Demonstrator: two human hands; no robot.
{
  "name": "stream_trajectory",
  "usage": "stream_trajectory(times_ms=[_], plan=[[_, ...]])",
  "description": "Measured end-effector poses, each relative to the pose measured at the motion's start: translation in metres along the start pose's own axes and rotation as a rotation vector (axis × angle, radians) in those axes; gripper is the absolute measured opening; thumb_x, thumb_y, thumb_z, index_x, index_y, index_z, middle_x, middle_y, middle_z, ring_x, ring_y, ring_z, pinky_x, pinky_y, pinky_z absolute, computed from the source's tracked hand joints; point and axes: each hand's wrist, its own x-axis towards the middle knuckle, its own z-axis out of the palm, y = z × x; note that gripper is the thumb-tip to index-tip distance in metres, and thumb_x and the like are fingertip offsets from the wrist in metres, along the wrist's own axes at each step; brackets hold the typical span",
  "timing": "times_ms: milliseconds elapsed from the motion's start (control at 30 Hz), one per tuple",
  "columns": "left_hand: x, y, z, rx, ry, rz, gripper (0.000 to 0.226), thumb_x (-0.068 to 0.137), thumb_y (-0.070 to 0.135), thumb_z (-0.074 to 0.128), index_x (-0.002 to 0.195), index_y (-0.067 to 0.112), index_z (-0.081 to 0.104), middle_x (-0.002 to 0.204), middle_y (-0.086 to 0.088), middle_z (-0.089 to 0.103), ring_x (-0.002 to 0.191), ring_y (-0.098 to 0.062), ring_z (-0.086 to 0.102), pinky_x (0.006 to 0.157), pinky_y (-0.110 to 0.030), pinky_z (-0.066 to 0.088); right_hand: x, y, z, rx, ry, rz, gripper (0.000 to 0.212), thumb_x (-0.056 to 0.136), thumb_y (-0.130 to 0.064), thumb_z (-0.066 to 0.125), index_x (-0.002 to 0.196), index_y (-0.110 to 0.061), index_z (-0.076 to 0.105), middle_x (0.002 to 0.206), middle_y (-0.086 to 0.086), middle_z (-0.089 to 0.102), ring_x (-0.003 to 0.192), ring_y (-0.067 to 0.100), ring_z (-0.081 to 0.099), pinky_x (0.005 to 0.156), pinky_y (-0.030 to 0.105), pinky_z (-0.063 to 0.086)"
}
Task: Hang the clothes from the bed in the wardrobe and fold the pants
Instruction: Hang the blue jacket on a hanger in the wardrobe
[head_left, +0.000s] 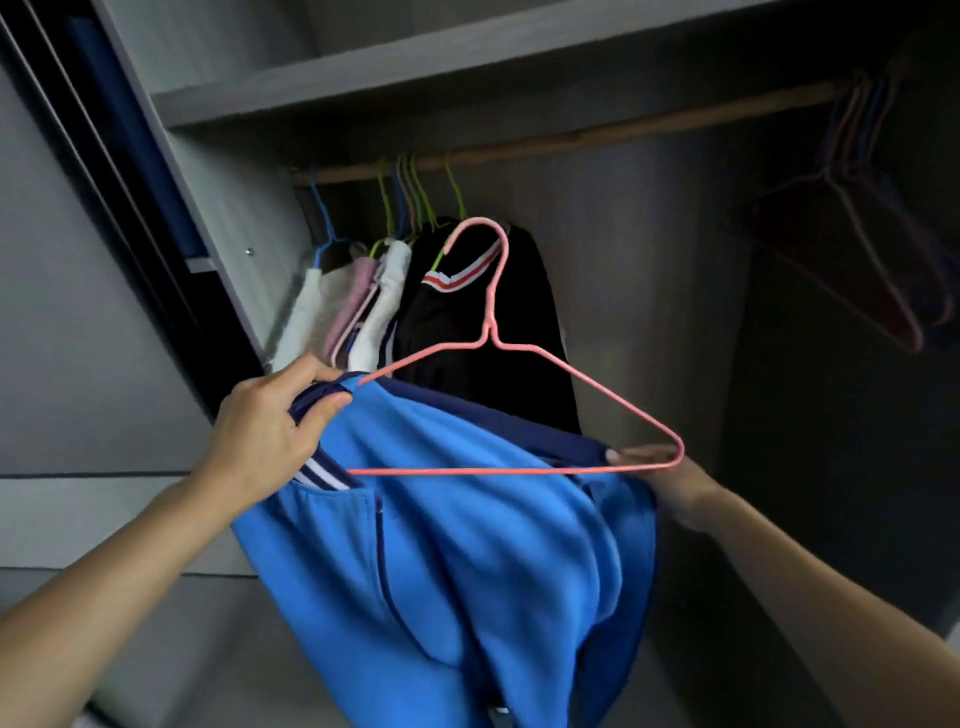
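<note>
A bright blue jacket (457, 530) with dark navy trim hangs between my two hands in front of the open wardrobe. A pink wire hanger (491, 322) sits partly inside it, its left arm tucked under the collar, its hook free below the wooden rail (571, 140). My left hand (270, 426) pinches the navy collar at the hanger's left end. My right hand (670, 478) grips the hanger's right corner together with the jacket's edge; its fingers are mostly hidden behind the cloth.
Several garments hang at the rail's left end: white and pink ones (358, 301) and a black one with a red-and-white striped collar (483, 332). Empty hangers (862, 208) hang in the dark at the right. A grey shelf (415, 73) runs above; the wardrobe side panel (208, 208) stands left.
</note>
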Motion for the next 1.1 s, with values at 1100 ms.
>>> stream_trajectory(times_ms=[1100], plan=[[0.002, 0.005, 0.016, -0.158, 0.226, -0.027, 0.02, 0.087, 0.025, 0.064, 0.089, 0.008, 0.073, 0.081, -0.001, 0.069, 0.072, -0.017, 0.063, 0.069, -0.025, 0.047, -0.048, -0.116, 0.069, -0.95, 0.228, -0.705, 0.056, 0.088, -0.065, 0.048, 0.066, -0.015, 0.042, 0.057, -0.003, 0.045, 0.054, 0.014, 0.043, 0.057, 0.045, 0.041]])
